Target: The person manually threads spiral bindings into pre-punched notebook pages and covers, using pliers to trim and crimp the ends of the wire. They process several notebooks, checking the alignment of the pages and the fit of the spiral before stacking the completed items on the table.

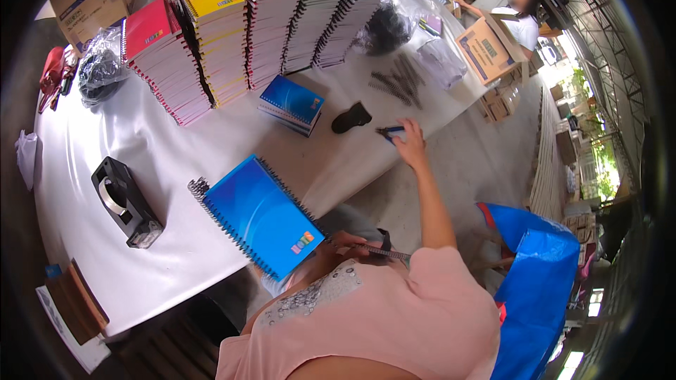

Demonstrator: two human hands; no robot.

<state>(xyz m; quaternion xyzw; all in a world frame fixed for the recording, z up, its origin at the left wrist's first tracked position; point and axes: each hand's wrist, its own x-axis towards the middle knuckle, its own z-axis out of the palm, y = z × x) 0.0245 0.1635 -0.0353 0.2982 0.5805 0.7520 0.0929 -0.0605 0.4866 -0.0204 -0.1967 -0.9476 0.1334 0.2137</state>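
Observation:
My right hand reaches over the table's right edge, its fingers and thumb around the blue handles of small pliers. By my lap, my left hand is partly hidden behind a blue spiral notebook. A dark spiral binding coil runs out from its closed fingers. The notebook lies at the table's front edge, with black coil along both long sides and a loose coil end sticking out at its upper left corner. A black object, perhaps a pouch, lies left of the pliers.
Tall stacks of red, yellow and green notebooks line the back of the white table. Small blue notebooks sit before them. Loose coils lie right, a black tape dispenser left. Another person is by a carton.

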